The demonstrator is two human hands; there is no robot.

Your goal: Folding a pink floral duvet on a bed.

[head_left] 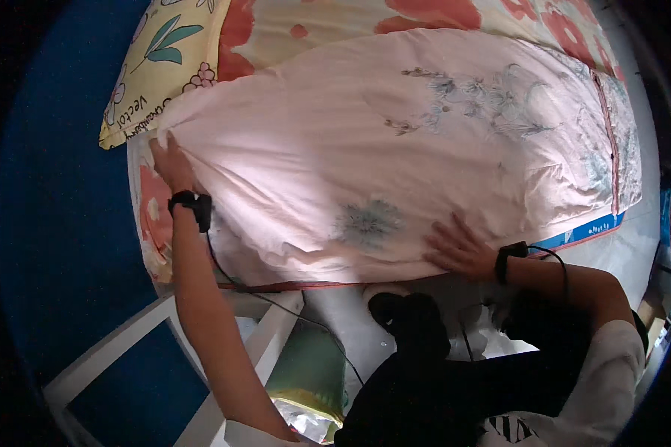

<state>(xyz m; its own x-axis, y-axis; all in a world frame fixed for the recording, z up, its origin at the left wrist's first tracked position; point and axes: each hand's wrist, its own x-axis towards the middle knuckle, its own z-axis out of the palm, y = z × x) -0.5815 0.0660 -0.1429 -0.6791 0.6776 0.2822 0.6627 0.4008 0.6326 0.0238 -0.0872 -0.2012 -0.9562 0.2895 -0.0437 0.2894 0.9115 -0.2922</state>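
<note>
A pink quilt [291, 149] with grey-blue flower prints lies spread over a bed, creased along its near side. My left hand [173, 165] grips its upper left corner, close beside a yellow pillow [168, 56] with a leaf and fruit print. The fingertips there are partly lost in the cloth. Farther right, my right hand [462, 249] rests flat on the quilt near its front edge, fingers spread. Each wrist wears a black strap with a cable.
A sheet with red flowers [432, 13] shows beyond the quilt. A blue wall or panel [60, 149] stands to the left. Below are a white frame [119, 346], like a ladder, and a green bag or bin [306, 365]. A dark shoe [388, 307] shows on the grey floor.
</note>
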